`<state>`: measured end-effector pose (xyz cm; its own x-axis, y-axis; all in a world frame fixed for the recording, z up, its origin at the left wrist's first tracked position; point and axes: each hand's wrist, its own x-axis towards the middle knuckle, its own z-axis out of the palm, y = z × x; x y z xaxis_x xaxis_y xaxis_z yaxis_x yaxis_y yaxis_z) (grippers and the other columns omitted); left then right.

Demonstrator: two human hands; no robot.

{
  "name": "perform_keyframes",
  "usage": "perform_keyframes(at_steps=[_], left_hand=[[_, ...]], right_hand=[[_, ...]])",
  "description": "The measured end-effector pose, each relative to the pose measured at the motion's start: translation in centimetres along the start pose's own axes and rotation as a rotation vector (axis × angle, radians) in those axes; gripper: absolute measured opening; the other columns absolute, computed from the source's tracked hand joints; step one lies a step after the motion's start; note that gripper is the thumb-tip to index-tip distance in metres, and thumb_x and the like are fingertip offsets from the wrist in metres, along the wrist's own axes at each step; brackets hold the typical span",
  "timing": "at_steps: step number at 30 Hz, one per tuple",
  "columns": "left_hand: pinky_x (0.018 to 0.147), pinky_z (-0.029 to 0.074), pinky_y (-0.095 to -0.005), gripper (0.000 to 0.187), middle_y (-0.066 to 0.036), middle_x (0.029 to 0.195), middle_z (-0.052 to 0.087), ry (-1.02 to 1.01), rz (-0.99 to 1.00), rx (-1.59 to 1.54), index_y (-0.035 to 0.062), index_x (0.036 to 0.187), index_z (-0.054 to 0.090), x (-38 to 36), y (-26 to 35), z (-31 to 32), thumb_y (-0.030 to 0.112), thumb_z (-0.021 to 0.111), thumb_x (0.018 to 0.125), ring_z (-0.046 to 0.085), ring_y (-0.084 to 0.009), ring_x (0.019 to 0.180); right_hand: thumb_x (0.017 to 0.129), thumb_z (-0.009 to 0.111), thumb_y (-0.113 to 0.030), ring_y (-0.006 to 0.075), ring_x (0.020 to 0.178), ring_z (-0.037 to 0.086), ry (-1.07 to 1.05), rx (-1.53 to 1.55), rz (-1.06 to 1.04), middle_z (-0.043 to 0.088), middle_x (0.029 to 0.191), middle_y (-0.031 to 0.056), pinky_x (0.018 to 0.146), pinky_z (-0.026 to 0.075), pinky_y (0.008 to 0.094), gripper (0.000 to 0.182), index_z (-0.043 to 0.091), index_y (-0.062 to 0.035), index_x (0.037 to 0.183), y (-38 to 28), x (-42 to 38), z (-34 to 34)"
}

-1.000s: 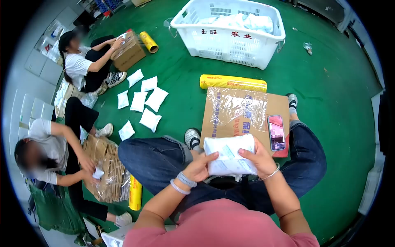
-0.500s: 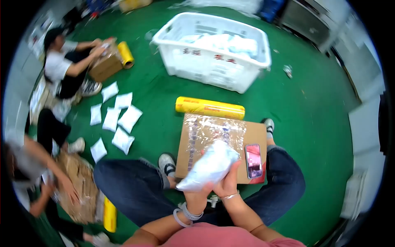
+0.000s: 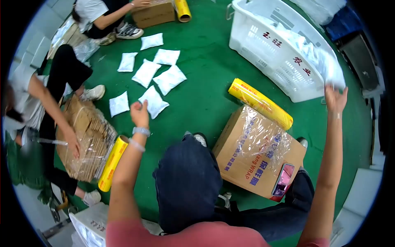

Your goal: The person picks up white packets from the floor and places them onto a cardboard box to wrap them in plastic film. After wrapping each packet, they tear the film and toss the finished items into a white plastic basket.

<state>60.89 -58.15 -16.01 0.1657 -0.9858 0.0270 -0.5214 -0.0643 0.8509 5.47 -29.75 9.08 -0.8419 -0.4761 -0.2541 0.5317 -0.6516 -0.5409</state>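
Observation:
My left hand [image 3: 140,113] is extended beside a white packet [image 3: 154,102] on the floor, its fingers loosely curled and apart, with nothing seen in them. At the right, my right hand [image 3: 336,98] is raised with spread fingers at the near right corner of the white crate [image 3: 263,51]. A blurred white packet [image 3: 332,73] is just beyond its fingertips, over the crate rim. More white packets show inside the crate. Between my legs, a cardboard box [image 3: 251,152] with clear film on top bears a phone [image 3: 283,179].
Several white packets [image 3: 170,79] lie on the green floor [image 3: 193,105]. A yellow film roll [image 3: 261,103] lies beyond the box, another [image 3: 113,164] at the left. Two people sit at the left; one touches flattened cardboard [image 3: 88,140], the other a carton [image 3: 154,14].
My hands have parted from around the white packet over the box: left hand out to the floor packets, right hand out to the crate. The view has turned.

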Motion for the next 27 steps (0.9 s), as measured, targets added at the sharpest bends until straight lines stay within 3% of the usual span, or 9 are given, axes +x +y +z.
perform_keyframes(at_steps=[1,3,6,8,10,13,19,21,27], left_hand=[[0.087,0.043,-0.0405,0.071,-0.02,0.108,0.056,0.038,-0.105,0.357,0.0,0.115,0.046,1.2,-2.9,3.3,0.048,0.07,0.068,0.055,-0.0312,0.099],[0.094,0.037,-0.0471,0.108,-0.023,0.127,0.04,0.002,-0.435,0.686,0.0005,0.129,0.03,2.8,-4.0,7.9,0.061,0.074,0.051,0.043,-0.0374,0.115],[0.1,0.027,-0.0491,0.13,-0.032,0.132,0.025,0.044,-0.601,0.489,0.0046,0.139,-0.005,4.6,-7.5,11.9,0.056,0.076,0.051,0.035,-0.0429,0.118],[0.095,0.032,-0.0449,0.114,-0.026,0.127,0.03,0.028,-0.636,0.549,0.0061,0.135,0.006,6.3,-8.8,12.7,0.05,0.074,0.055,0.038,-0.0378,0.112],[0.085,0.039,-0.0424,0.09,-0.016,0.113,0.043,-0.417,-0.574,-0.066,0.0064,0.125,0.029,7.7,-11.8,10.9,0.047,0.072,0.057,0.046,-0.0319,0.097],[0.074,0.041,-0.0505,0.05,-0.006,0.101,0.054,-0.686,-1.178,-0.482,0.0171,0.112,0.051,4.0,0.2,4.6,0.044,0.062,0.071,0.051,-0.0284,0.09],[0.086,0.043,-0.0311,0.06,-0.008,0.116,0.051,-1.269,-0.329,-0.315,0.0044,0.129,0.036,-3.6,19.9,2.0,0.019,0.062,0.077,0.05,-0.0195,0.104],[0.094,0.037,-0.0312,0.074,-0.008,0.125,0.043,-1.499,0.041,-0.174,0.0041,0.136,0.025,-9.4,28.0,3.2,0.016,0.062,0.073,0.045,-0.0191,0.112],[0.101,0.028,-0.0365,0.112,-0.023,0.126,0.039,-1.389,1.405,0.114,-0.0093,0.133,0.018,-24.9,29.2,14.0,0.023,0.08,0.046,0.038,-0.0327,0.118]], right_hand=[[0.09,0.043,-0.037,0.0302,0.121,0.038,0.068,0.111,-0.053,0.041,0.129,0.0208,0.103,0.031,0.0443,0.052,0.035,-0.0014,0.127,-0.2,0.8,1.3],[0.09,0.046,-0.035,0.0293,0.119,0.042,-0.406,-0.457,0.128,0.044,0.125,0.0199,0.1,0.034,0.0432,0.046,0.041,-0.0024,0.122,-0.7,5.6,-7.6],[0.089,0.049,-0.029,0.0246,0.093,0.06,-0.214,-1.043,0.392,0.058,0.106,0.014,0.083,0.048,0.0353,0.038,0.046,-0.003,0.117,5.3,-9.9,-7.2],[0.091,0.048,-0.021,0.0181,0.083,0.062,-0.177,-1.261,0.618,0.059,0.099,0.0093,0.071,0.052,0.0284,0.031,0.048,-0.0033,0.117,5.5,-15.5,-12.2],[0.091,0.05,-0.024,0.0139,0.078,0.062,-0.043,-1.291,0.786,0.059,0.096,0.0072,0.066,0.052,0.0253,0.031,0.051,-0.0025,0.113,4.8,-20.7,-17.1],[0.089,0.054,-0.029,0.0125,0.065,0.061,0.209,-1.364,0.818,0.059,0.082,0.0046,0.058,0.05,0.0224,0.031,0.053,0.0002,0.1,3.9,-26.6,-18.5],[0.079,0.058,-0.043,0.038,0.073,0.061,0.043,-2.316,0.307,0.062,0.082,0.021,0.065,0.049,0.0435,0.046,0.057,0.0005,0.094,5.9,-27.4,-20.9],[0.078,0.059,-0.043,0.0358,0.077,0.062,0.164,-2.412,0.305,0.063,0.082,0.0195,0.067,0.05,0.0424,0.044,0.06,0.0005,0.087,6.9,-26.1,-19.4],[0.081,0.059,-0.03,0.0279,0.063,0.064,0.024,-1.744,0.378,0.064,0.077,0.0172,0.061,0.052,0.037,0.032,0.061,0.0007,0.076,6.5,-23.7,-25.2]])
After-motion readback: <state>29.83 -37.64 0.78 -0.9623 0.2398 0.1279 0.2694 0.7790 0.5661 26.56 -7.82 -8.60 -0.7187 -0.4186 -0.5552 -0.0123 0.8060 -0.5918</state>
